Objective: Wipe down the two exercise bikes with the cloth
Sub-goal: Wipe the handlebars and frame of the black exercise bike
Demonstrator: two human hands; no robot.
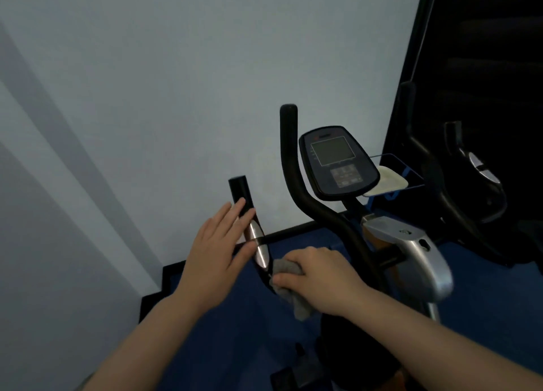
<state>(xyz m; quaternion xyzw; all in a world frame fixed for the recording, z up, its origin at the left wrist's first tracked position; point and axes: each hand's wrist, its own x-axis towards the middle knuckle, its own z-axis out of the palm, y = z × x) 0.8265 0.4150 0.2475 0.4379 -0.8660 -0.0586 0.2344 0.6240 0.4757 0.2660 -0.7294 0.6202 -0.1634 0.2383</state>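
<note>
An exercise bike (411,243) with black handlebars, a silver body and a console (338,161) stands before me. My left hand (217,252) lies with straight fingers against the left handlebar (241,193), just beside its silver grip sensor (258,243). My right hand (320,279) grips a grey cloth (296,299) wrapped around the lower part of that same handlebar. The right handlebar (293,167) rises untouched. A second bike (470,185), dark with a silver disc, stands at the right against a dark panel.
A pale wall fills the left and the top. The floor (249,346) is blue with a black skirting along the wall. A small blue wire rack with a white folded cloth (390,182) sits behind the console. A pedal (291,373) shows at the bottom.
</note>
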